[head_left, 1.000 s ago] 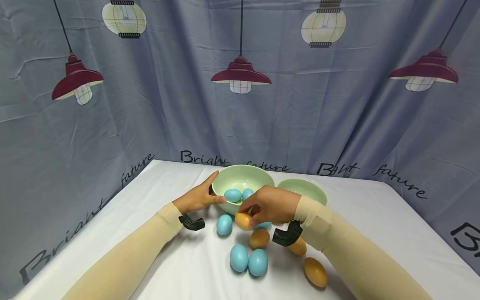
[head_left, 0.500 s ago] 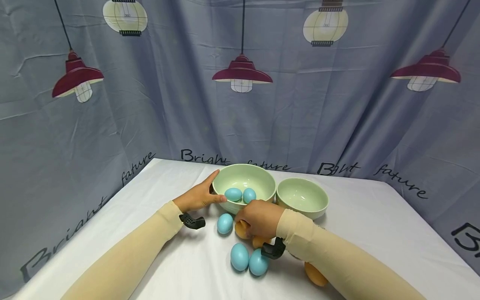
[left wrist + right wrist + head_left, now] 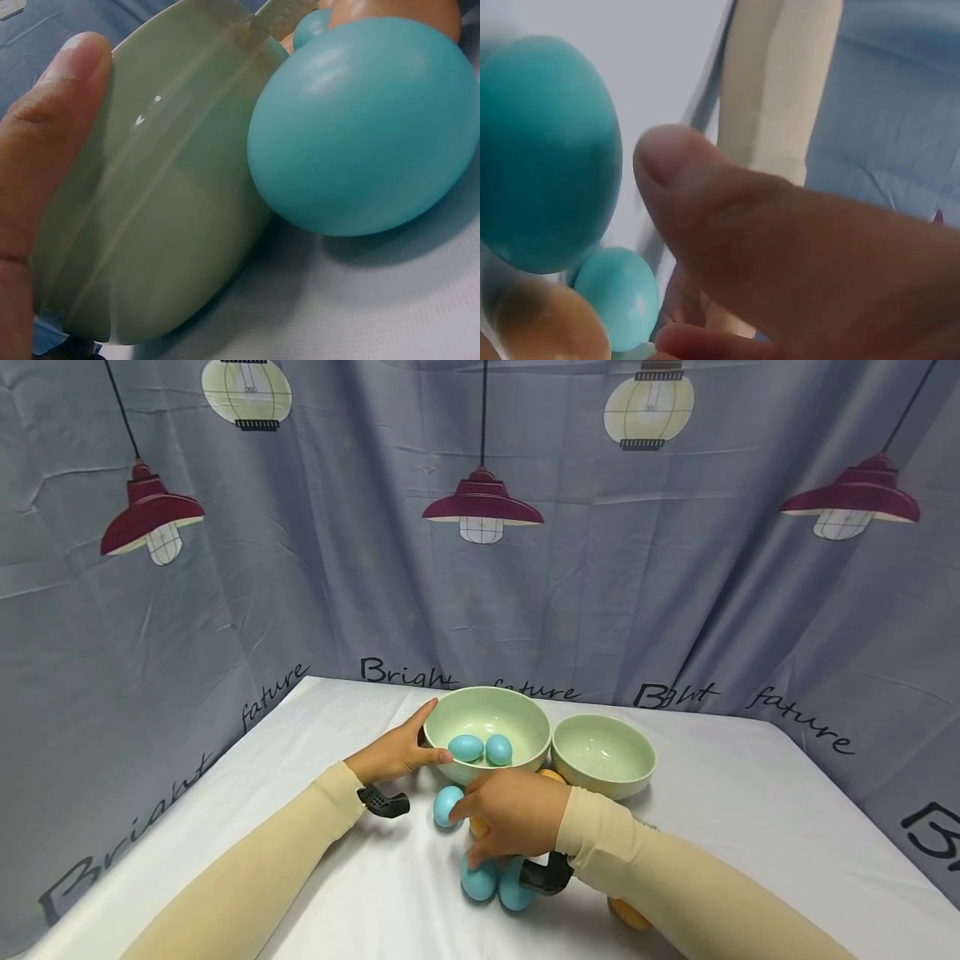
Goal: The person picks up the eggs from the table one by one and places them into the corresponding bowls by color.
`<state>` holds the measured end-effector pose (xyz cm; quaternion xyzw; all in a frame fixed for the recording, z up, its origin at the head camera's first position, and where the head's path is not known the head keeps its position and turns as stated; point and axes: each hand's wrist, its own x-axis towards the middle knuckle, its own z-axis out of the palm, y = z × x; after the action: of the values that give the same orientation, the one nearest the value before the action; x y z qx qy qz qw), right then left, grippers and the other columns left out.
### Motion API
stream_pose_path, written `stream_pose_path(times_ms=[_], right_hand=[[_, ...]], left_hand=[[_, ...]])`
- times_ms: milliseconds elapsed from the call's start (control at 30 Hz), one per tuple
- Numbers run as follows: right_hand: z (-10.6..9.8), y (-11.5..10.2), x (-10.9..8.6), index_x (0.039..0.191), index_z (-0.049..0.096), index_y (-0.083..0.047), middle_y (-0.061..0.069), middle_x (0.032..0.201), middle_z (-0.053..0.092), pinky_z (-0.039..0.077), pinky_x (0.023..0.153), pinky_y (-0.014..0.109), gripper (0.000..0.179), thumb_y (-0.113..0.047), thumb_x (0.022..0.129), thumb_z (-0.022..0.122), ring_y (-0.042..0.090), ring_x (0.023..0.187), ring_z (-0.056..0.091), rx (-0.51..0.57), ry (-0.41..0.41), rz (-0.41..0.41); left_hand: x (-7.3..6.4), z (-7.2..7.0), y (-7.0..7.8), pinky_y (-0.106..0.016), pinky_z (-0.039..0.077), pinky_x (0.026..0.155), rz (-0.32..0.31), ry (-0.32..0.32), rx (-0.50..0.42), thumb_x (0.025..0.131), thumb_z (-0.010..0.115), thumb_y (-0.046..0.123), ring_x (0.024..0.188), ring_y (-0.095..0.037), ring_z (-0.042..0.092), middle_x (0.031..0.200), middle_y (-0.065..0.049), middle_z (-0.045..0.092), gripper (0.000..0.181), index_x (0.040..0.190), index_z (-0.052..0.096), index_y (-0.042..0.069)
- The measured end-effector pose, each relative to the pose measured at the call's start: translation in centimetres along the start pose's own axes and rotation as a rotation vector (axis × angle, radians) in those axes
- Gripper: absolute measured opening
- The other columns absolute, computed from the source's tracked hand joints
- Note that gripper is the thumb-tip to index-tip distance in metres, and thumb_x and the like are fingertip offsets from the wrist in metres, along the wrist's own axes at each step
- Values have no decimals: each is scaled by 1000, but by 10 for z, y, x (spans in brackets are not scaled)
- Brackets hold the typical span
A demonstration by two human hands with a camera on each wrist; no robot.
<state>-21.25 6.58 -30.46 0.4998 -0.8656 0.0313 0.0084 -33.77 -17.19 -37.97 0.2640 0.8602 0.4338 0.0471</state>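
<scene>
My left hand (image 3: 397, 752) holds the left side of the larger green bowl (image 3: 487, 706), thumb and fingers spread round its outer wall. Two blue eggs (image 3: 466, 748) lie inside it. In the left wrist view the thumb (image 3: 56, 112) lies along the bowl's wall. My right hand (image 3: 517, 810) is over the eggs in front, its fingers spread and holding nothing visible. Its index finger is by a blue egg (image 3: 446, 807), and its thumb is near another blue egg (image 3: 478, 881). An orange egg (image 3: 477, 827) shows partly beneath the hand.
A smaller green bowl (image 3: 603, 747) stands right of the larger one. One orange egg (image 3: 552, 775) peeks out between the bowls and the right hand. Another orange egg (image 3: 628, 912) is partly behind the right forearm. A white cloth (image 3: 750, 827) covers the table; a printed curtain (image 3: 337, 568) hangs behind.
My right hand has lowered an orange egg to the cloth and let go, its fingers now spread toward the blue eggs. An orange egg now shows beside the bowls. The left hand stays put.
</scene>
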Motion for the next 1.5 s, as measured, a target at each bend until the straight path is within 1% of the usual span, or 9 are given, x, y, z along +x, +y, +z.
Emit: stream_pose_path(times_ms=[100, 200, 300, 533, 833, 1100, 1267, 1367, 1500], right_hand=[[1, -7, 0, 113, 73, -23, -8, 93, 63, 44, 67, 14, 48, -46, 72, 82, -2, 74, 49, -43, -15, -17], [3, -12, 0, 112, 73, -25, -11, 90, 62, 43, 67, 12, 47, -47, 71, 83, -4, 74, 49, -56, -74, -19], [5, -16, 0, 111, 73, -27, -15, 92, 65, 45, 71, 10, 44, -48, 73, 81, -7, 78, 53, -51, -143, -46], [4, -20, 0, 111, 73, -31, -20, 99, 67, 47, 80, 12, 31, -37, 81, 78, -6, 91, 58, -71, -213, -111], [8, -21, 1, 116, 70, -30, -16, 101, 65, 46, 80, 13, 46, -38, 74, 84, -3, 89, 56, -102, -240, -109], [2, -9, 0, 120, 69, -27, -20, 105, 67, 47, 82, 13, 45, -30, 78, 83, -5, 90, 57, 40, -226, -76], [-11, 6, -4, 125, 67, -23, -20, 109, 67, 48, 77, 12, 48, -18, 79, 82, -5, 87, 62, 222, -197, -12], [-20, 15, -7, 125, 67, -22, -19, 113, 66, 50, 81, 14, 49, -16, 79, 82, -4, 95, 63, 322, -161, 1], [-32, 32, -10, 125, 66, -23, -18, 112, 66, 52, 85, 18, 48, -17, 80, 81, -1, 103, 62, 395, -65, -8]], left_hand=[[0, 0, 0, -48, 29, 112, 0, -2, 0, 78, 75, 55, 137, -26, 38, 159, -2, 24, 106, 154, 2, 42], [0, 0, 0, -49, 29, 112, 6, -2, -2, 78, 75, 55, 138, -27, 37, 159, -3, 24, 107, 154, 2, 41], [0, 0, -1, -48, 29, 113, 2, 4, 8, 76, 75, 57, 139, -26, 36, 159, -4, 25, 108, 154, 2, 41], [0, 0, -2, -47, 27, 114, 12, 1, 6, 75, 74, 60, 141, -24, 33, 161, -3, 21, 110, 155, 2, 37], [0, 1, -1, -50, 27, 114, 4, 11, 26, 76, 75, 58, 141, -25, 33, 159, -3, 26, 107, 154, 3, 42], [1, 1, -1, -47, 28, 114, 15, 5, 13, 75, 75, 59, 140, -23, 35, 158, -2, 27, 108, 154, 3, 42], [0, 0, -1, -49, 27, 114, 16, -7, -4, 75, 74, 60, 140, -23, 33, 160, -2, 23, 109, 154, 2, 41], [-1, 1, 1, -49, 27, 114, -8, -6, -2, 75, 75, 60, 139, -23, 34, 159, -1, 24, 109, 154, 1, 43], [-1, 2, 1, -50, 27, 113, -21, 1, 3, 76, 75, 58, 137, -24, 36, 157, -2, 28, 107, 153, 2, 46]])
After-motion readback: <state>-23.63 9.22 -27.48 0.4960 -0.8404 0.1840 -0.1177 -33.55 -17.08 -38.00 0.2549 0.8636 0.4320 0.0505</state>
